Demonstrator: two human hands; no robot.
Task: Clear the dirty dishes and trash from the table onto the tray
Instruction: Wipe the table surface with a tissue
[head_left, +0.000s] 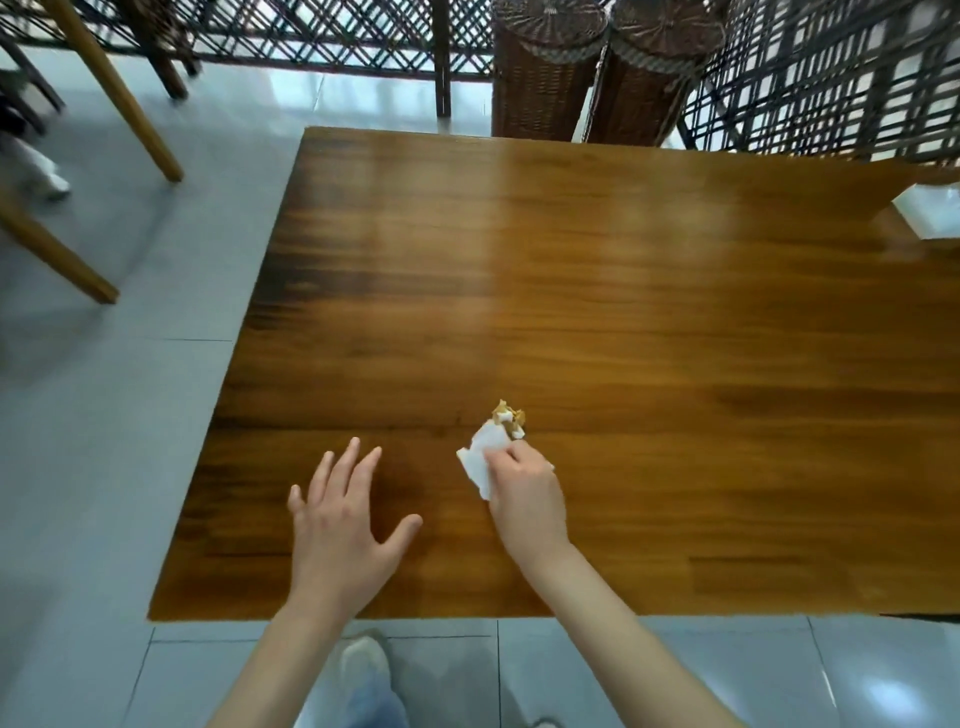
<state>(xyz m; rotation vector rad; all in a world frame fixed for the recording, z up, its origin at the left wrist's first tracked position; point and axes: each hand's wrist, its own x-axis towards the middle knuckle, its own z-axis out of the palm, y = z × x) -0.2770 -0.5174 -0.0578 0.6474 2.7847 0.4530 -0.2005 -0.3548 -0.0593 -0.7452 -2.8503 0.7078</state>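
**Napkin pinched at the near part of the worktop**

From the head camera, the right hand (524, 499) had its grip closed on a white paper napkin (483, 457), fingers curled over its near edge, low over the wooden worktop (623, 291). Just beyond the grip, touching the napkin's far corner, lay a small crumpled scrap of brown-and-white trash (509, 415). To the left of the grip, apart from the napkin, the left hand (343, 525) was spread flat, fingers straight and splayed, holding nothing. Wicker baskets (545, 73) stood past the worktop's far edge.
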